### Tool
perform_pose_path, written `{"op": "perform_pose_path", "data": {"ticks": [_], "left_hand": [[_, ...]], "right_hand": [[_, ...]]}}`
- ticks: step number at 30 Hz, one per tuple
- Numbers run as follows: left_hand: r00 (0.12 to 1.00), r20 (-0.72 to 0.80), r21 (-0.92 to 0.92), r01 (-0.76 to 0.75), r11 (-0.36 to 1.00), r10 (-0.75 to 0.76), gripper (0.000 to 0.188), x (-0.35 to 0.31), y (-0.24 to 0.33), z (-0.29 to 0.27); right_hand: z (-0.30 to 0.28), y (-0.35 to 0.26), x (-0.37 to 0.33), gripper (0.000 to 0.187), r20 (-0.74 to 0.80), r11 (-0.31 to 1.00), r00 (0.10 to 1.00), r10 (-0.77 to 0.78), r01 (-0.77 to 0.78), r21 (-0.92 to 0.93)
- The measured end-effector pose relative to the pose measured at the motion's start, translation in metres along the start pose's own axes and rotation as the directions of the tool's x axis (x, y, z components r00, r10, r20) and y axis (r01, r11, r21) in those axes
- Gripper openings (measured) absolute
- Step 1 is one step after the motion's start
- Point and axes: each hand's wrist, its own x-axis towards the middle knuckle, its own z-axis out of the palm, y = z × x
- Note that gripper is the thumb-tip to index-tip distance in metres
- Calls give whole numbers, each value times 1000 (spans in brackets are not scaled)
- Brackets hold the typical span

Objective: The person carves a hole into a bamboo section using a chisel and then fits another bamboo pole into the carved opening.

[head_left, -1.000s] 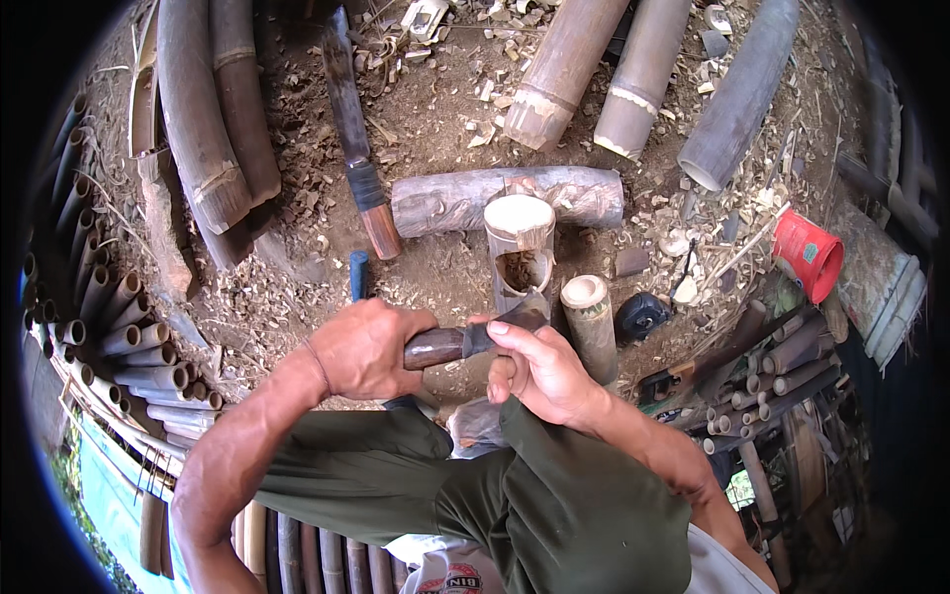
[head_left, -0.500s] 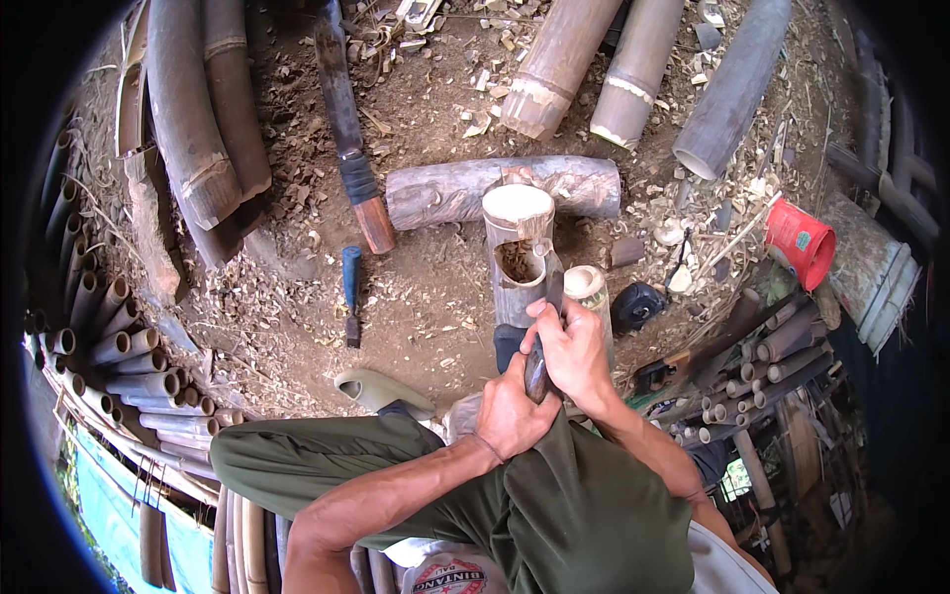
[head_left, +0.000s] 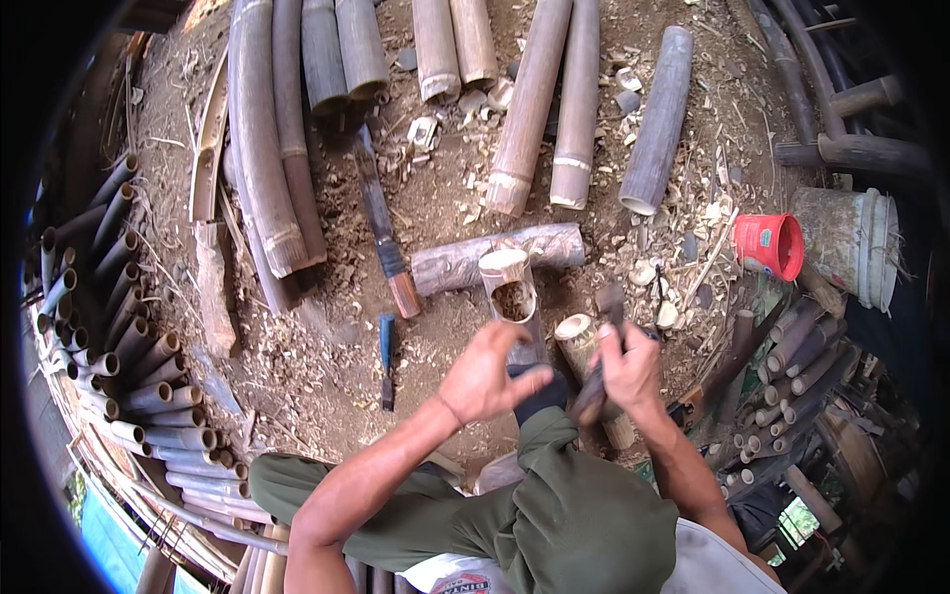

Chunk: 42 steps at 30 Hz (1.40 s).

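My right hand [head_left: 629,368] is closed round a dark knife [head_left: 591,396], its upper end pointing away from me, slightly smeared by motion. My left hand [head_left: 492,376] holds nothing; its fingers and thumb are spread just in front of a bamboo piece [head_left: 506,259]. That piece has a pale cut end and an opening in its side with brownish bits inside. It leans against a short log [head_left: 445,269] lying crosswise. A second bamboo piece [head_left: 574,329] with a pale rim stands beside it, partly hidden by the right hand and knife.
Left of the log lie a long machete [head_left: 376,213] with a wooden handle and a blue-handled chisel [head_left: 386,361]. Long bamboo poles [head_left: 534,109] lie beyond. A red bucket [head_left: 757,246] and a grey-white bucket [head_left: 876,247] lie at right. Stacked bamboo tubes [head_left: 178,396] flank the left.
My left hand has let go of the knife and opened. The right hand has carried the knife rightward, off the bamboo's opening. The view has shifted, showing more of the far ground.
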Motion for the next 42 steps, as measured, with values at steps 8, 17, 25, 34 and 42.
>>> {"op": "perform_pose_path", "data": {"ticks": [8, 17, 25, 34, 42], "left_hand": [[905, -381, 249, 299, 921, -191, 91, 190, -52, -69], [793, 555, -354, 498, 792, -250, 71, 75, 56, -117], [958, -198, -556, 63, 829, -205, 96, 86, 88, -184], [869, -479, -495, -387, 778, 128, 65, 39, 166, -164], [753, -602, -170, -446, 879, 265, 84, 8, 167, -88]], "right_hand": [[-71, 128, 145, 64, -271, 685, 954, 129, -283, -671], [44, -37, 86, 78, 479, 321, 799, -363, -376, 869], [60, -45, -39, 113, 66, 779, 782, -620, 605, 165], [21, 138, -70, 93, -26, 880, 998, 62, -67, -470], [53, 230, -91, 110, -149, 728, 941, 304, -331, -601]]}}
